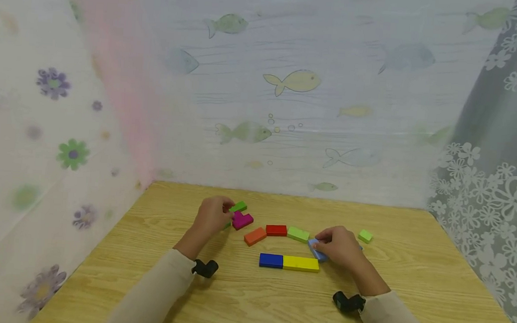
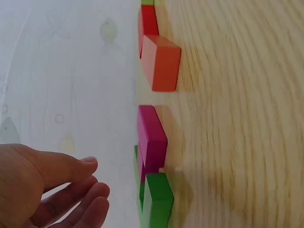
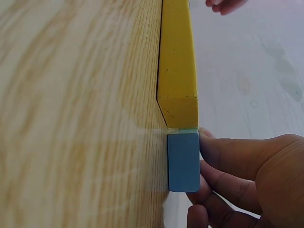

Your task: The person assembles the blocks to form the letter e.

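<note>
My right hand pinches a light blue block between thumb and fingers; in the right wrist view the block's end face shows close to the table. Over on the left, my left hand hovers with loosely bent fingers and nothing between them. Beside its fingertips lie a magenta notched block and a green block; the left wrist view shows another green block nearer the hand. An orange block, a red block and a lime block form an arc between the hands.
Nearer me, a dark blue block and a longer yellow block lie end to end. A small lime block sits at the far right. Behind the wooden table hangs a fish-patterned curtain.
</note>
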{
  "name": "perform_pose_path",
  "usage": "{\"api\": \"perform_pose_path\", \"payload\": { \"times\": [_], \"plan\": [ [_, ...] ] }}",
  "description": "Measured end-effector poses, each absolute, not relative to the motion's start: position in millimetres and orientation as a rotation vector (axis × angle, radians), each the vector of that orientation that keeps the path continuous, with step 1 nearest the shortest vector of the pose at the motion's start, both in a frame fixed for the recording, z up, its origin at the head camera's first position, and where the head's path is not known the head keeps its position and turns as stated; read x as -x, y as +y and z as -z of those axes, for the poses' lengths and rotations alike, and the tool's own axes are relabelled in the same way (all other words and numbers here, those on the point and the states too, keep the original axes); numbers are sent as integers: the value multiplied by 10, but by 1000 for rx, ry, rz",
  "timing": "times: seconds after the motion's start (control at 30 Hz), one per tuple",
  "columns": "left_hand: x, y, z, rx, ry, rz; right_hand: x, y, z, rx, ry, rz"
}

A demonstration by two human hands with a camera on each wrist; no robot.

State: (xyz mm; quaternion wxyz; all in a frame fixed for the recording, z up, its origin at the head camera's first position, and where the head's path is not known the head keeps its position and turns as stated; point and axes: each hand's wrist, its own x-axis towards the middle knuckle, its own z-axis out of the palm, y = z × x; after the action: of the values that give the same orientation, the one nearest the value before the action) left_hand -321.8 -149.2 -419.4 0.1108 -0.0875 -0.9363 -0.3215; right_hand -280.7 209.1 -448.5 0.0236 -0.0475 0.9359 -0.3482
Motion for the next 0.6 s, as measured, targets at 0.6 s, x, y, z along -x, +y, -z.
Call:
{"api": "perform_pose_path", "payload": {
  "times": [0.6],
  "plan": [
    [3479, -1485, 4391, 274, -2830, 841, 2789, 2063, 4451, 169, 2901, 1075]
  ]
}}
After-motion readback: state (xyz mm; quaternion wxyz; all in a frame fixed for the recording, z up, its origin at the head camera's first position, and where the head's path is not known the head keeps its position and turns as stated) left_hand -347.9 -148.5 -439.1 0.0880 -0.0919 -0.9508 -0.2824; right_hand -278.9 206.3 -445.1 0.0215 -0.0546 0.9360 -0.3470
